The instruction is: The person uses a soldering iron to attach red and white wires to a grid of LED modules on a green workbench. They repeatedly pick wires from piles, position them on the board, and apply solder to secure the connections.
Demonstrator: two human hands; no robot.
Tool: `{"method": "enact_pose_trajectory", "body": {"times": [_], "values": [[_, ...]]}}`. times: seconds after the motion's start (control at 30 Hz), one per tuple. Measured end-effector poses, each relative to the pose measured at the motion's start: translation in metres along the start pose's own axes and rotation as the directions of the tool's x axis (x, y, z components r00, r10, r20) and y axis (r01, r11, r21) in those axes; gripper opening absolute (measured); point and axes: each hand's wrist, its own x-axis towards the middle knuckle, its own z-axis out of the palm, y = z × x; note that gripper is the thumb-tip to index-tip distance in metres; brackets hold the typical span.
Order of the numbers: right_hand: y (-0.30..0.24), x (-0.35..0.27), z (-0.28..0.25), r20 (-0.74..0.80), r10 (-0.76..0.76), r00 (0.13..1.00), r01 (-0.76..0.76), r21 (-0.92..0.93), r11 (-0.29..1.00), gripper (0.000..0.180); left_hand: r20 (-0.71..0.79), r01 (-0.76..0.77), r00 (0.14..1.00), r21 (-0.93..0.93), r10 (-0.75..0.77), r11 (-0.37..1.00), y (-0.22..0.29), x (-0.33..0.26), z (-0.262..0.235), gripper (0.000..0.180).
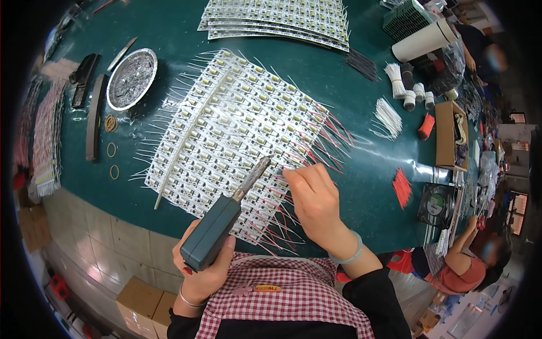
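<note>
My left hand [204,281] is wrapped round the dark green body of a soldering gun [212,233]. Its metal tip reaches up and right onto a panel of small white circuit boards [237,130], dotted with yellow components. My right hand [315,200] is closed in a pinch at the panel's right part, close to the gun's tip. A thin red wire seems to sit between its fingertips, mostly hidden by them. Red and dark wires [333,135] stick out along the panel's right edge, white wires [148,151] along its left. A narrow strip [189,135] lies across the boards.
Stacked panels [276,22] lie at the far side. To the left are a metal bowl [132,79], a dark curved bar [96,118] and rubber bands [111,150]. White wires [388,118], red wires [402,188] and a cardboard box [451,135] stand right. Two people sit beyond.
</note>
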Motion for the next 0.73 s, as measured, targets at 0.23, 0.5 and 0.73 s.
{"method": "enact_pose_trajectory", "body": {"times": [0.23,0.5,0.73], "values": [[-0.0006,0.0007,0.0038,0.023,-0.001,1.000,0.001,-0.001,1.000,0.032,0.026,0.002,1.000,0.007,-0.002,1.000,-0.0021,-0.0025,-0.0028,0.023],[-0.0002,-0.0014,0.0065,0.034,0.010,0.999,-0.010,-0.008,1.000,0.032,0.055,-0.067,0.996,0.045,0.065,0.997,-0.0045,-0.0002,-0.0016,0.019],[-0.0030,-0.0013,0.0061,0.053,0.038,0.998,-0.037,-0.019,0.999,0.033,0.092,-0.040,0.995,0.068,0.034,0.997,-0.0076,-0.0027,-0.0017,0.021]]}}
